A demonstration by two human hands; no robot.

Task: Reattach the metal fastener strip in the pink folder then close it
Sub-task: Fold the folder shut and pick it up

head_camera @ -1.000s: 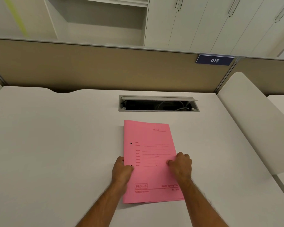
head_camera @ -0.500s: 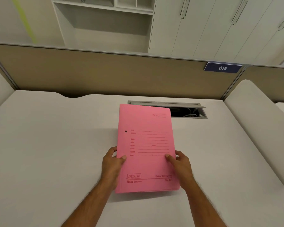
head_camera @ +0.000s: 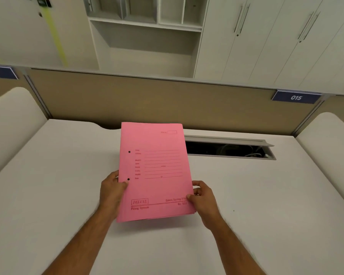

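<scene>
The pink folder (head_camera: 157, 175) is closed and held up off the white desk (head_camera: 48, 195), its printed front cover facing me. Two small dark holes show near its left edge. My left hand (head_camera: 112, 192) grips the folder's left edge beside the lower hole, thumb on the cover. My right hand (head_camera: 202, 197) pinches the lower right edge, thumb on top. The metal fastener strip is not visible.
An open cable hatch (head_camera: 228, 148) with wires inside lies in the desk behind and right of the folder. A tan partition (head_camera: 167, 102) with a "015" sign (head_camera: 295, 97) backs the desk. Rounded white dividers stand at both sides. Cabinets are beyond.
The folder lay flat on the desk under both hands; both hands have since lifted it and raised it toward me. The view has tilted up and shifted.
</scene>
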